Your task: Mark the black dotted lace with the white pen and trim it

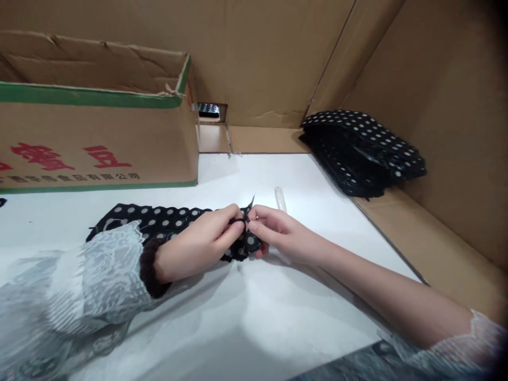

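A long black bundle with white polka dots (159, 222), fabric or thin plastic, lies flat on the white tabletop. My left hand (210, 233) comes over it from the left, thumb and forefinger pinched on a thin black tie (245, 225) near the bundle's right end. My right hand (273, 227) meets it there, its fingertips also closed on the tie. A dark pointed tip (251, 201) sticks up between the two hands; I cannot tell whether it belongs to the tie. The fingers hide part of the tie.
An open cardboard box (99, 137) with green edges and red lettering stands at the back left. Folded black dotted pieces (361, 151) are piled at the back right against cardboard walls (270, 63). A small translucent stick-like item (280, 199) lies behind my right hand.
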`<state>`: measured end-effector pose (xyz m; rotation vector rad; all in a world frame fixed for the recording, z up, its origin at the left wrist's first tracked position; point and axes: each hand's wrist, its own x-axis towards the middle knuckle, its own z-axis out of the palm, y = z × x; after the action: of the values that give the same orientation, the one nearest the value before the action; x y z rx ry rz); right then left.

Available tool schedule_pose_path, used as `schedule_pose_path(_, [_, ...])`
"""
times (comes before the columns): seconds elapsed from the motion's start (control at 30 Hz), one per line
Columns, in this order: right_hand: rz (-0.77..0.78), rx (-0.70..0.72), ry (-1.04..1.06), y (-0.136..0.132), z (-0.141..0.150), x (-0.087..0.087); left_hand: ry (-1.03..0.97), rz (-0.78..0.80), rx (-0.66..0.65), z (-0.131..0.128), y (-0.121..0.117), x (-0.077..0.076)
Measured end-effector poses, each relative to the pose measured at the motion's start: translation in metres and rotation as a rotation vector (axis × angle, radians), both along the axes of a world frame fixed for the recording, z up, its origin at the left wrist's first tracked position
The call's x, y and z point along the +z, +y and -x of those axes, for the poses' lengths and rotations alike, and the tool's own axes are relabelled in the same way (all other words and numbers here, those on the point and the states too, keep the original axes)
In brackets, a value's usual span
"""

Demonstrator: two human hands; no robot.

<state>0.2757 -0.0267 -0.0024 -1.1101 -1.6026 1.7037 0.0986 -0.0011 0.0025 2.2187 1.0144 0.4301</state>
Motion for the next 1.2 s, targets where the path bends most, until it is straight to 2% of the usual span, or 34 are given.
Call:
schedule_pose_path(0.13, [0.007, 0.05, -0.098, 0.001, 0.002, 0.0, -0.048, -0.037, 0.11, 0.001, 0.002, 0.0])
schedule_pose_path(0.27, [-0.004, 0.1, -0.119, -0.001, 0.002, 0.001, -0.022, -0.045, 0.047, 0.002, 0.0, -0.001])
schedule_pose_path(0.33, [-0.026, 0.117, -0.123, 0.0, 0.001, 0.001, 0.01, -0.091, 0.055, 0.003, -0.001, -0.001])
schedule_pose_path(0.43, [-0.067, 0.1, -0.106, 0.003, -0.002, 0.0, -0.005, -0.188, 0.14, 0.004, 0.001, 0.0])
schedule_pose_path(0.53, [-0.086, 0.071, -0.087, 0.008, -0.004, -0.001, -0.044, -0.207, 0.21, 0.003, 0.003, 0.002])
schedule_pose_path(0.7, [-0.08, 0.082, -0.098, 0.012, -0.005, -0.003, -0.03, -0.228, 0.225, 0.002, 0.008, 0.0])
schedule_pose_path(0.87, [-0.017, 0.147, -0.051, 0.008, -0.008, -0.003, -0.097, -0.219, 0.472, 0.016, 0.035, -0.005])
schedule_pose_path(0.9, [-0.016, 0.138, -0.061, 0.008, -0.008, -0.003, -0.088, -0.21, 0.479, 0.018, 0.038, -0.005])
schedule_pose_path(1.0, [-0.043, 0.062, -0.108, 0.009, -0.007, -0.003, -0.011, -0.263, 0.349, 0.016, 0.03, -0.002])
schedule_pose_path(1.1, [-0.053, 0.0, -0.098, 0.011, -0.004, -0.002, 0.028, -0.302, 0.194, 0.006, 0.008, 0.005])
schedule_pose_path(1.2, [-0.033, -0.034, -0.075, 0.01, -0.003, -0.001, 0.12, -0.28, 0.137, 0.001, -0.012, 0.009])
